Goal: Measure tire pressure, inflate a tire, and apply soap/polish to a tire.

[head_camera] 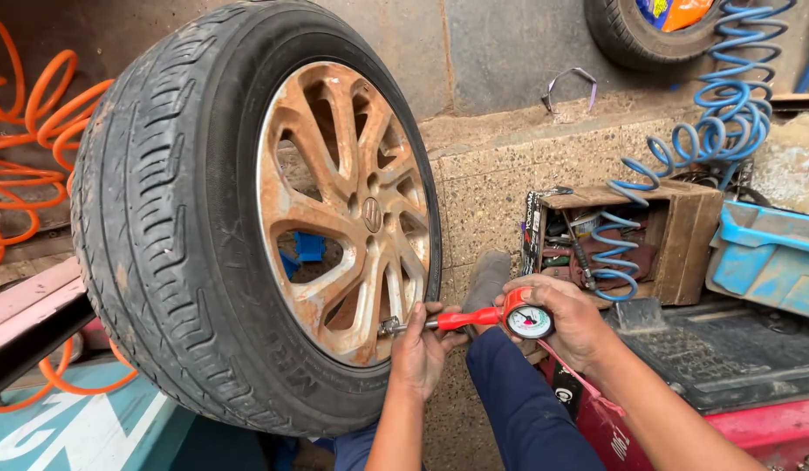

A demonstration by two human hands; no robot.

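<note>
Two hands gripping red pressure gauge (513, 318), left hand (419, 349) pinching its stem, seemingly at wheel (334, 214) valve, right hand (570, 318) clasping dial.

Pretty cluttered spot. An orange coiled air hose (29, 139) hung off to one side, and a blue coiled hose (727, 96) trailed down into an open wooden box (683, 235) stuffed with odds and ends. A beat-up blue plastic tray (766, 257) sat just beside that box. Up top, a second tyre (635, 30) leaned against the stone wall (500, 52). The speckled concrete floor (483, 192) looked dusty.
</note>
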